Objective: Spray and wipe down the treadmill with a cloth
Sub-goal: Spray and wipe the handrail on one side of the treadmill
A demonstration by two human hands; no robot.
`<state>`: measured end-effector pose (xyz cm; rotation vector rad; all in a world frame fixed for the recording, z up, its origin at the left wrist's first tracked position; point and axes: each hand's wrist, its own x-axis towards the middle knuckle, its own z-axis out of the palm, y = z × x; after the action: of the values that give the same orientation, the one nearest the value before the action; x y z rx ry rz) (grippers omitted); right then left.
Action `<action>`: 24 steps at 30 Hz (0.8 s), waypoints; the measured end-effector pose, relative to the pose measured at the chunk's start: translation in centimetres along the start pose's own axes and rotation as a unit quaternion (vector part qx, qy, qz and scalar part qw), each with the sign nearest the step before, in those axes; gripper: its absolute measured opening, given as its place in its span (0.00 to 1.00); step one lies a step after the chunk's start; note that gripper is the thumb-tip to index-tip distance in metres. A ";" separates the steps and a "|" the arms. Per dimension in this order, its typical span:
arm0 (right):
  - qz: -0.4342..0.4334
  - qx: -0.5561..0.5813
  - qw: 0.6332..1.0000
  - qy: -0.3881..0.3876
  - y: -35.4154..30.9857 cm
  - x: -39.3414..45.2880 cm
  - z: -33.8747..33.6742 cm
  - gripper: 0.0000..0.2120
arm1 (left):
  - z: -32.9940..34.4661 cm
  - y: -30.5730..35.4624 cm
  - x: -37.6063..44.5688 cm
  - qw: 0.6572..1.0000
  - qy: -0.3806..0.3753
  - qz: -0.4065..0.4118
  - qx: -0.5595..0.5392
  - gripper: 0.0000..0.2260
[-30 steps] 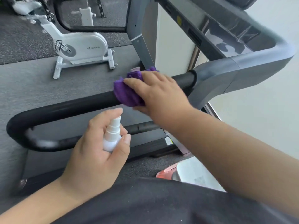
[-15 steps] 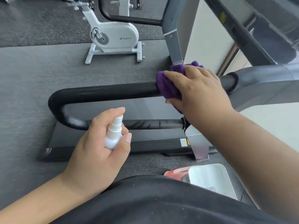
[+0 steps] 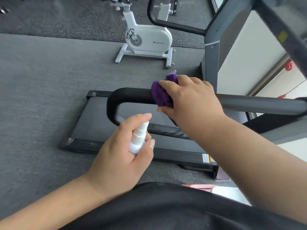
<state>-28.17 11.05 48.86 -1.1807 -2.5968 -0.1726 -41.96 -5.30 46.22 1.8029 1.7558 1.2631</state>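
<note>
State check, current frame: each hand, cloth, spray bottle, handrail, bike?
right hand: shut on purple cloth
purple cloth: bunched, pressed on handrail
left hand: shut on spray bottle
spray bottle: upright, finger over nozzle
handrail: being wiped
white exercise bike: standing, unused

Fuzzy purple cloth on matt black handrail.

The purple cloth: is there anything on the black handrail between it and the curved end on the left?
Nothing visible. The handrail is bare from the purple cloth under the right hand to the bend.
</note>
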 end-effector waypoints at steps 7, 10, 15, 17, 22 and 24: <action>-0.001 -0.053 0.998 0.023 -7.7 2.8 1.9 0.26 | -4.5 -4.4 -0.6 1.000 0.001 -0.003 -0.027 0.20; -0.014 -0.076 0.997 0.029 -10.7 4.1 2.8 0.23 | -6.6 -6.1 -1.0 0.999 0.004 -0.017 -0.039 0.20; -0.086 -0.167 0.982 0.037 -16.0 5.5 5.6 0.10 | -10.4 -8.9 -0.6 0.997 0.016 -0.016 -0.072 0.23; -0.132 -0.190 0.972 0.029 -17.1 4.9 6.7 0.21 | -11.6 -10.1 -0.4 0.997 0.015 -0.011 -0.076 0.23; -0.115 -0.174 0.978 0.020 -16.0 5.1 6.2 0.12 | -13.4 -12.8 -0.5 0.996 -0.011 -0.007 -0.084 0.25; 0.000 -0.105 0.993 0.050 -14.1 5.5 4.5 0.18 | -13.6 -13.3 -0.7 0.995 -0.026 -0.008 -0.091 0.24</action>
<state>-43.19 6.73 46.37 -1.2063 -2.5385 -0.5032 -60.61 -8.04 43.55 1.7008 1.5694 1.3129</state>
